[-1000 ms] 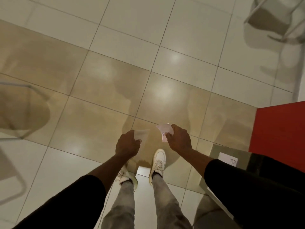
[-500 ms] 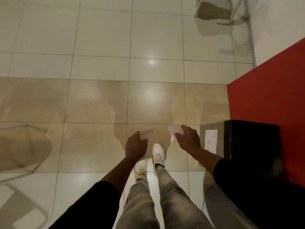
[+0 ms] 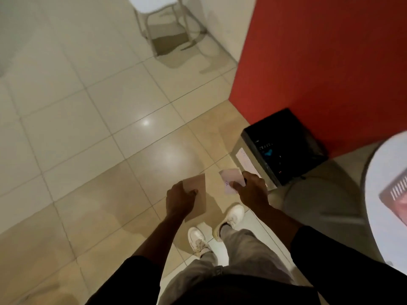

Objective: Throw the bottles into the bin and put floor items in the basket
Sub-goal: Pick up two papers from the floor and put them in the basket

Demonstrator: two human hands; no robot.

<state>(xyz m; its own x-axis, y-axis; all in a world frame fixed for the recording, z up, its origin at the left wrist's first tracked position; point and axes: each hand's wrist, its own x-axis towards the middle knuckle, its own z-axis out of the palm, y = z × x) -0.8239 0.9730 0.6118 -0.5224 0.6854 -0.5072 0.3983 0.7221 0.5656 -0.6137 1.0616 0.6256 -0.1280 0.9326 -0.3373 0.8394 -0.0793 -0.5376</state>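
My left hand [image 3: 179, 200] grips a brown card [image 3: 197, 195] by its left edge, held out in front of me above the floor. My right hand [image 3: 253, 190] pinches a pale pink paper [image 3: 230, 180] with writing on it. Just right of the pink paper stands a grey bin [image 3: 243, 159] lined with a black bag, its opening [image 3: 286, 148] facing up, set against a red wall. A white label is stuck on the bin's near side. No bottle is in view.
The red wall [image 3: 319, 62] fills the upper right. A white chair [image 3: 158, 20] stands at the top by a pale wall. A round white table [image 3: 387, 168] with a red comb-like item [image 3: 396, 199] on it is at the right edge. My feet are on the tiled floor.
My view has swung to the right, so the bin and the white table have come into sight. Both hands keep their papers and are now closer to the bin.
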